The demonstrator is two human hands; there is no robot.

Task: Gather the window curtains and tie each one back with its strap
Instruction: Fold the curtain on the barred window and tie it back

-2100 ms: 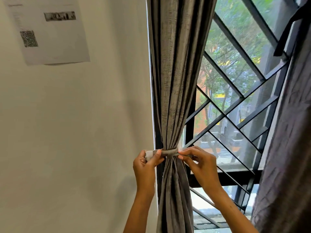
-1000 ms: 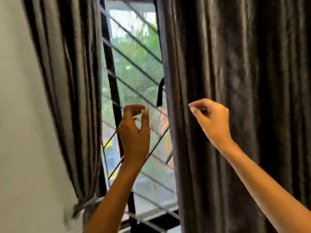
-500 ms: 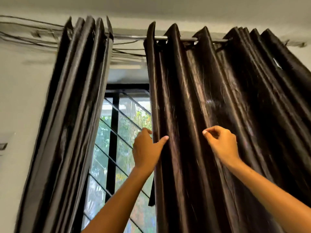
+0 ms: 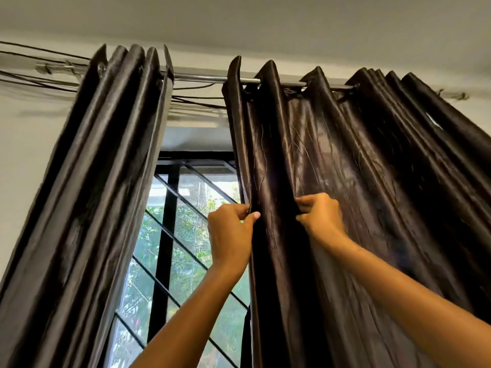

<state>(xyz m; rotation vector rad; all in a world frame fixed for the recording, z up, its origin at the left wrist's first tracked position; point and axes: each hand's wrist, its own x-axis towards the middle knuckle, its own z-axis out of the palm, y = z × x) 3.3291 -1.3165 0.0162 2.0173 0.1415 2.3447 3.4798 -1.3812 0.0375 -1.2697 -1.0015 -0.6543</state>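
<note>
Two dark glossy curtains hang from a metal rod (image 4: pixel 202 78) near the ceiling. The left curtain (image 4: pixel 87 195) is bunched into tight folds at the window's left side. The right curtain (image 4: pixel 372 195) is spread wide over the window's right part. My left hand (image 4: pixel 231 235) pinches the right curtain's leading edge between thumb and fingers. My right hand (image 4: pixel 320 216) grips a fold of the same curtain a little further right, at about the same height. No strap is visible in this view.
Between the curtains shows a window (image 4: pixel 186 235) with a black diagonal grille and green trees outside. Loose cables (image 4: pixel 39 75) run along the wall above the rod. The white wall (image 4: pixel 21 155) lies to the left and the ceiling above.
I left the tied left curtain and the view swung up and right. Both hands rose to the right curtain; the left now pinches its edge, and the right has closed on a fold.
</note>
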